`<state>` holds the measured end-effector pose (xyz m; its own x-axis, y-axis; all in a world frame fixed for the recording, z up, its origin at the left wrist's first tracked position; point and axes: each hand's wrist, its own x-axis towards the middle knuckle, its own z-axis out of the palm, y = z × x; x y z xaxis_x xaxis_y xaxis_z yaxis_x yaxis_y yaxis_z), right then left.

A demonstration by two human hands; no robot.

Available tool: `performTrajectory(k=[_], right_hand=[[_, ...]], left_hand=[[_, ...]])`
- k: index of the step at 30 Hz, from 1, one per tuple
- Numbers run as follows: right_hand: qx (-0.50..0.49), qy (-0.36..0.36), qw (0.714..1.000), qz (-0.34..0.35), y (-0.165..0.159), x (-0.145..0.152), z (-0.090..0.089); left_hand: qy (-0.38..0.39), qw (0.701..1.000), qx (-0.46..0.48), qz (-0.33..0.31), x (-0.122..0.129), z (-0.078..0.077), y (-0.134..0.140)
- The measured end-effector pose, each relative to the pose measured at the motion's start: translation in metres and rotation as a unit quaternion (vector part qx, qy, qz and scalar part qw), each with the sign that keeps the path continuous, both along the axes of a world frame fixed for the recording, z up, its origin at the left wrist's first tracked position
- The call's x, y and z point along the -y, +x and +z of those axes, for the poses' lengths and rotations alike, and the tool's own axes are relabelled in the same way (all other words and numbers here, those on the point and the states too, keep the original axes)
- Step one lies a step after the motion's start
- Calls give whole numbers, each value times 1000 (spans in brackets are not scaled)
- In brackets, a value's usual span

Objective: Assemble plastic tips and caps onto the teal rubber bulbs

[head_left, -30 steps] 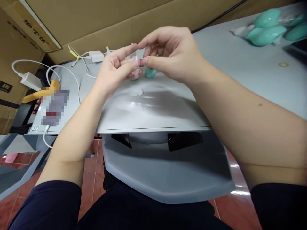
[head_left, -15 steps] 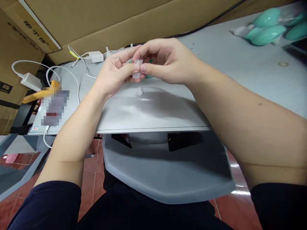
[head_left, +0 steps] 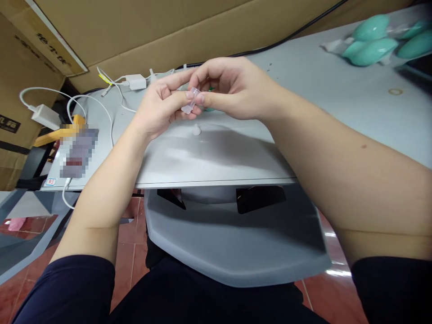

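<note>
Between the thumbs and fingertips of both hands is a small clear plastic piece [head_left: 187, 108], tilted, its lower end pointing down and left. My left hand [head_left: 164, 100] is closed on it from the left, thumb on top. From the right, my right hand [head_left: 232, 90] pinches the same piece with thumb and fingers, the fingertips partly hidden. Just below the hands, a small whitish cone-shaped piece [head_left: 196, 129] stands on the grey table [head_left: 216, 157]. Something green [head_left: 210, 108] shows in part behind the right thumb; its kind I cannot make out.
White chargers [head_left: 135, 81] with cables lie at the back left, near a blurred-out phone [head_left: 80, 153] on a yellow stand [head_left: 79, 122]. Green rounded objects in clear wrap [head_left: 373, 50] lie at the far right. Cardboard [head_left: 151, 31] walls the back. A grey drawer [head_left: 236, 252] juts out below the tabletop.
The clear plastic piece has turned from nearly upright to tilted, its lower end swinging left. Both hands stay in nearly the same place, still on it.
</note>
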<state>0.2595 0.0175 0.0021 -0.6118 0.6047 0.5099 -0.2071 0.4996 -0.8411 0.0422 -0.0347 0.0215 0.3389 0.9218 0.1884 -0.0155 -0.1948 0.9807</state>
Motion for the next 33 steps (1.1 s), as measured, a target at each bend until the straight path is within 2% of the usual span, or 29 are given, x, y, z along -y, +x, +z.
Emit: performTrajectory(k=[5, 9, 12, 16, 19, 21, 24, 27, 33], right_hand=[[-16, 34, 999, 8, -2, 5, 0], [18, 73, 995, -61, 0, 13, 4], [29, 100, 990, -94, 5, 12, 8], [-17, 141, 986, -90, 17, -2, 14], [-117, 156, 972, -134, 24, -19, 15], [-126, 168, 965, -159, 26, -30, 10], [-82, 192, 958, -195, 26, -44, -5], [-1, 236, 951, -200, 24, -54, -22], [45, 236, 954, -182, 26, -69, -40]], left_hand=[[36, 997, -29, 55, -7, -11, -3], [48, 993, -59, 86, -7, -12, -1], [41, 993, -69, 81, -6, -9, -1], [44, 996, -38, 72, -4, -4, -7], [94, 991, 1, 98, -2, -2, -11], [140, 982, -16, 127, -2, -2, -10], [176, 964, -92, 177, -4, -5, -7], [170, 950, -155, 213, -8, -6, -8], [167, 941, -186, 229, -18, -6, -21]])
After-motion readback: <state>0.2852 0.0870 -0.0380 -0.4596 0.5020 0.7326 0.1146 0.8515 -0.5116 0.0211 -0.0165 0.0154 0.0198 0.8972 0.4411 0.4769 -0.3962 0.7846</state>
